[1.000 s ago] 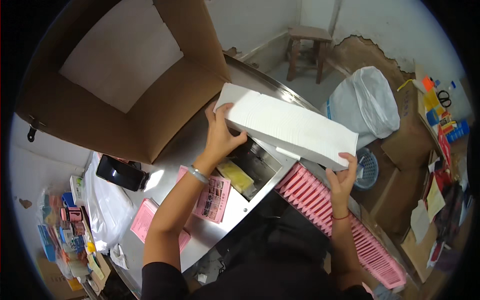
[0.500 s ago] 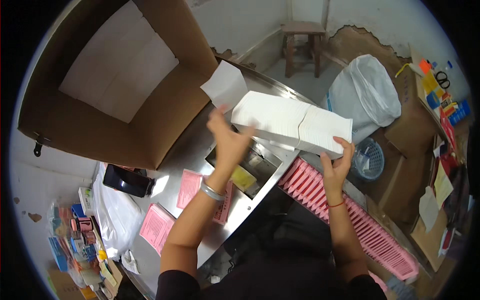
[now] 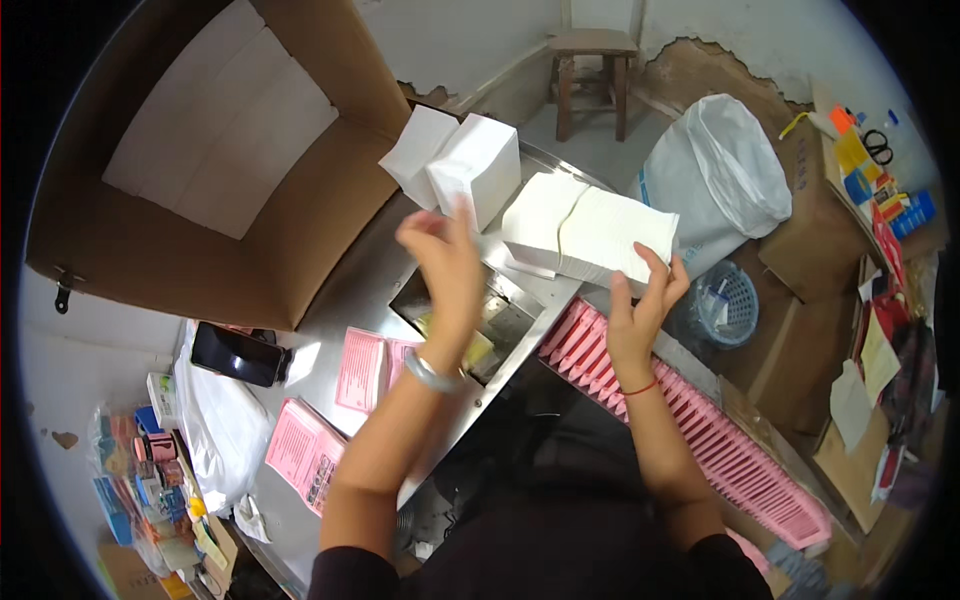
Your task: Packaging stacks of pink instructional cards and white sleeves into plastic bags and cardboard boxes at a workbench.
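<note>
A long stack of white folded tissues (image 3: 615, 235) lies on the right part of the metal table, with a gap across its top. My right hand (image 3: 645, 310) grips its right end, fingers on top and thumb at the near side. Left of it stands a separate white bundle (image 3: 480, 170), against another white paper-like block (image 3: 415, 150). My left hand (image 3: 445, 260) is just in front of this bundle, blurred by motion; whether its fingertips touch it or hold anything cannot be made out. Below that hand is a rectangular opening (image 3: 500, 320) in the table, with something yellow inside.
A large open cardboard box (image 3: 330, 210) stands at the left. Pink printed packs (image 3: 305, 450) lie on the metal table (image 3: 320, 350) near a black phone-like object (image 3: 238, 353). A long row of pink packs (image 3: 700, 430) runs along the right, by a white bag (image 3: 715, 180) and blue basket (image 3: 728, 305).
A bundle from the left end of the tissue stack now stands apart, beside the white block. My left hand has moved up toward it. My right hand still grips the stack's right end.
</note>
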`<state>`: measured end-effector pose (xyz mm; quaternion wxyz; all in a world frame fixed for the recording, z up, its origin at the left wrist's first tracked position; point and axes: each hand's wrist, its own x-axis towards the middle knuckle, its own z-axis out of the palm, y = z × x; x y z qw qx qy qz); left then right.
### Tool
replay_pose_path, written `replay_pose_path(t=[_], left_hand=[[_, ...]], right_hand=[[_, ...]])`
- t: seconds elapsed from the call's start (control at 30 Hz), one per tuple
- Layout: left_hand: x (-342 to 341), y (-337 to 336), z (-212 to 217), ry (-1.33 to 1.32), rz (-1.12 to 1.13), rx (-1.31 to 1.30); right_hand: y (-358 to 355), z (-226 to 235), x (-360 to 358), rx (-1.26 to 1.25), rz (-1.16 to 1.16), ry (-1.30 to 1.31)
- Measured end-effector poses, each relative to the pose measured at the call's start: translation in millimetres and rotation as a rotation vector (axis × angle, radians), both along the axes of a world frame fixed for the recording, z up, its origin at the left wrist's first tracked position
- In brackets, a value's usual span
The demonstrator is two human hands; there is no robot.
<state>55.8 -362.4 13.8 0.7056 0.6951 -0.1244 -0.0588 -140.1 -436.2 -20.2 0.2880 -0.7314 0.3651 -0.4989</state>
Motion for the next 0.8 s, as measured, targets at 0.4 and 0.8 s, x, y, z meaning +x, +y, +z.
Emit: replay_pose_path(t=[0.4,0.8], left_hand=[[-66,5,36,-0.829,-0.247,0.296],[1,-20,20,0.693,-0.332,-0.270]], right_hand=[[8,48,16,-0.255,-0.033,-0.021],[43,34,36,-0.477,0.118,0.533]])
